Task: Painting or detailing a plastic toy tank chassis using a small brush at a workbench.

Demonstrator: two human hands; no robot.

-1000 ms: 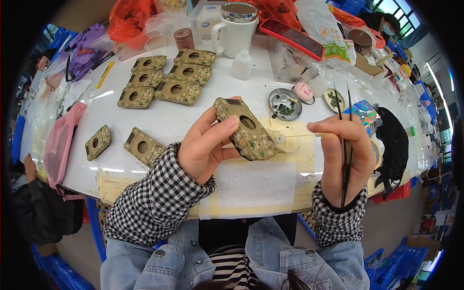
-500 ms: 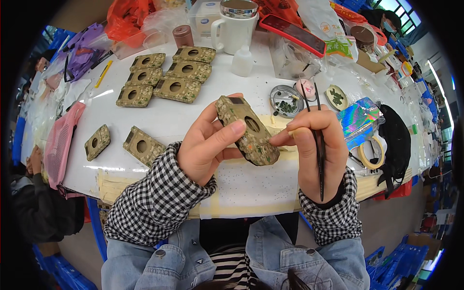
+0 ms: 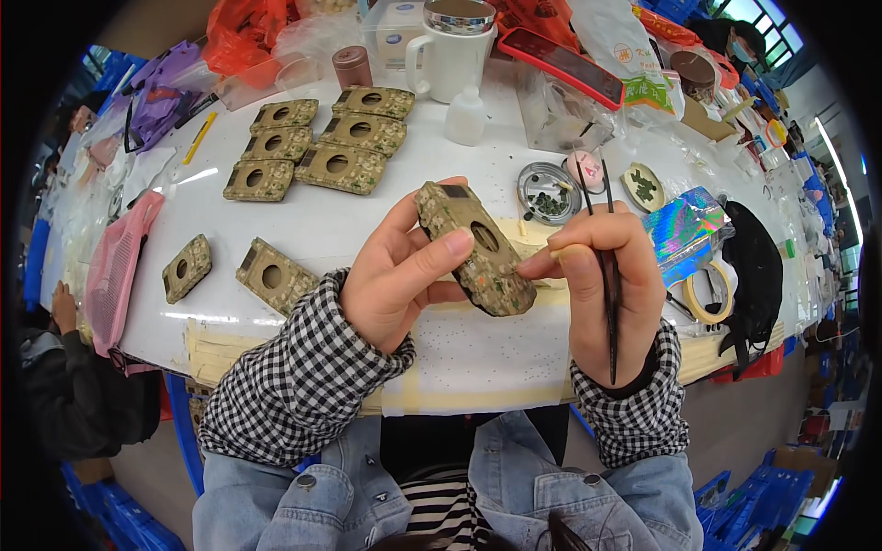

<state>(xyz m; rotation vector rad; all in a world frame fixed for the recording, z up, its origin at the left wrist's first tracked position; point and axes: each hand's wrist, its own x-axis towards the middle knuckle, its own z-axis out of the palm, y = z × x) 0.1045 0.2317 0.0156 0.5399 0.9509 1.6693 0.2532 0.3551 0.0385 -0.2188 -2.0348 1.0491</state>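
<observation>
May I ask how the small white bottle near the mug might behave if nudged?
The small white bottle would probably tip if pushed high, being taller than wide. Its rounded sides suggest it might roll once over.

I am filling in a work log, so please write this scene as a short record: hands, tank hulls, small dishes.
Left hand: holds a camouflage model-tank hull
Right hand: grips black tweezers, tips up; its fingers are at the hull, contact unclear
Other hulls: six grouped at upper left, two nearer the person
Dishes: round dish and cream dish, both with dark-green pieces
</observation>
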